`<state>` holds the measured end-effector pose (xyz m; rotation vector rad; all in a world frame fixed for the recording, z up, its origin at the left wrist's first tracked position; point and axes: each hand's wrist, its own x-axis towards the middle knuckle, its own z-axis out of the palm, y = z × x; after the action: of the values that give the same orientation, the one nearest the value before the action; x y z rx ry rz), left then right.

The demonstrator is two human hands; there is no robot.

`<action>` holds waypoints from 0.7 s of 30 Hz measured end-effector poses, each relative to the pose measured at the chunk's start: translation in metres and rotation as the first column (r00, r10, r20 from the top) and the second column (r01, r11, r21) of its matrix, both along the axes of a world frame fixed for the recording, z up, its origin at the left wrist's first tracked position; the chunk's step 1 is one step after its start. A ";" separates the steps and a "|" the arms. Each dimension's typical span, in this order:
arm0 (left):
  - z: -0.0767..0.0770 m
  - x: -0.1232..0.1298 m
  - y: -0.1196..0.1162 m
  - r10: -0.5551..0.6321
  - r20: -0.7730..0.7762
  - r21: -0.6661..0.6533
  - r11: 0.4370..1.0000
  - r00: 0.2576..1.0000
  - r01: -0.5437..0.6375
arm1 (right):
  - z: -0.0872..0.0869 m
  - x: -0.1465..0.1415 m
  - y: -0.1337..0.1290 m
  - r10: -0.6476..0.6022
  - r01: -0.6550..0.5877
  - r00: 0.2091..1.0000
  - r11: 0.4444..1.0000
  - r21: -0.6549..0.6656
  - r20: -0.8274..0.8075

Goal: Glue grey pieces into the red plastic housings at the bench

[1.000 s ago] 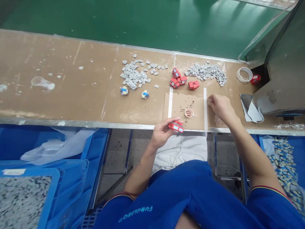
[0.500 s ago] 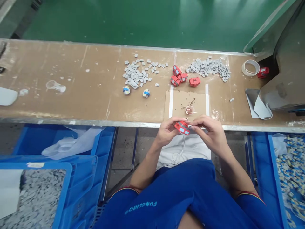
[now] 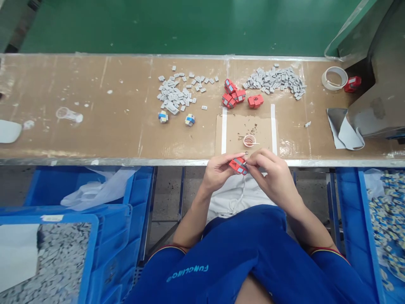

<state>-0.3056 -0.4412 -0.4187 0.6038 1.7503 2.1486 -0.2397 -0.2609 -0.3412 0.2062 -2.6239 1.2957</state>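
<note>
A red toy piece [image 3: 238, 165] with grey and pale blue parts is held at the table's front edge. My left hand [image 3: 217, 172] is closed round its left side. My right hand [image 3: 272, 174] pinches at its right end; whatever is between those fingertips is too small to make out. Just beyond the hands sits a small round cup [image 3: 249, 141] with a thin white stick across it, on a cardboard sheet [image 3: 232, 145] with white tape strips. Several red pieces [image 3: 229, 101] lie behind the sheet, one red piece [image 3: 255, 101] slightly apart.
Two piles of grey tiles, left [image 3: 175, 93] and right [image 3: 275, 80], lie on the table [image 3: 110, 126]. Two blue-and-yellow pieces [image 3: 190, 120] sit nearby. A tape roll [image 3: 334, 78] is at the right. Blue bins of parts [image 3: 93, 249] flank me below the table.
The view has shifted slightly. The red piece has turned and tilted in my left hand, and my right fingers have moved a little left with it.
</note>
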 end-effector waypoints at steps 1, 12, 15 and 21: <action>0.002 0.000 -0.001 0.019 -0.026 -0.017 1.000 0.999 -0.020 | 0.000 0.000 -0.002 -0.019 0.019 1.000 1.000 -0.016 0.005; 0.021 -0.011 -0.009 -0.033 -0.271 -0.084 0.996 0.962 0.010 | 0.007 0.000 -0.004 -0.011 0.011 0.997 1.000 -0.009 -0.071; 0.024 -0.008 -0.009 -0.015 -0.280 -0.107 0.994 0.960 -0.015 | 0.007 0.004 -0.014 -0.062 0.076 0.991 0.991 0.114 -0.123; 0.018 -0.006 -0.013 -0.011 -0.225 -0.121 0.993 0.974 -0.016 | -0.013 0.012 -0.023 -0.111 0.109 0.983 0.994 -0.022 -0.144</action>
<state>-0.3120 -0.4541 -0.4005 0.8412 1.9825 2.0224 -0.2282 -0.2844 -0.3538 0.1452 -2.4670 1.2154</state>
